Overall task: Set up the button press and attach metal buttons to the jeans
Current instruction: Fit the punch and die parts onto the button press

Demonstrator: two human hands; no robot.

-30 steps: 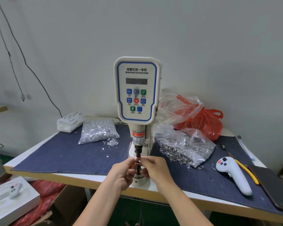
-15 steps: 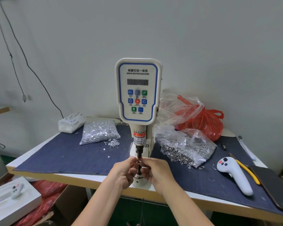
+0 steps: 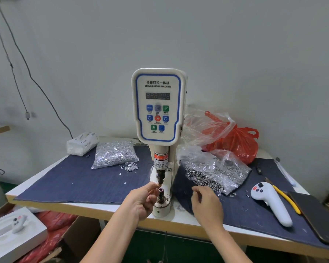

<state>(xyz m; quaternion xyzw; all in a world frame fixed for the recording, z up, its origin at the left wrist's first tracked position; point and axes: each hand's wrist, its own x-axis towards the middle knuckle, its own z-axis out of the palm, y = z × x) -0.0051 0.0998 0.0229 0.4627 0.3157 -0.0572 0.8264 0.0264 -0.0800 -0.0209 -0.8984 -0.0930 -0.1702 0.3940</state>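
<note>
From the head camera, the button press (image 3: 159,118) stands upright at the middle of the table (image 3: 103,206), its control panel facing the person, and it serves as the landmark here.

The left hand (image 3: 141,202) reaches up from below to the front left of the press, forearm angled up and to the right. Its thumb and forefinger are pinched together on a small brass-coloured piece (image 3: 158,185) held right at the tip of the upper punch (image 3: 160,179), just above the lower die (image 3: 161,196); the other fingers are curled into the palm.

The right hand (image 3: 207,204) hovers to the right of the press base, palm down, its fingers loosely bent and holding nothing. Its fingertips point toward the clear bag of dark metal buttons (image 3: 215,171), which lies to the right of the press on the denim cloth (image 3: 74,179) covering the table.

To the left of the press lies a clear bag of silver tacks (image 3: 113,153), with a few loose tacks beside it. Behind the buttons, to the right of the press, sits a red plastic bag (image 3: 235,141). Farther right on the cloth lies a white handheld controller (image 3: 270,202).
</note>
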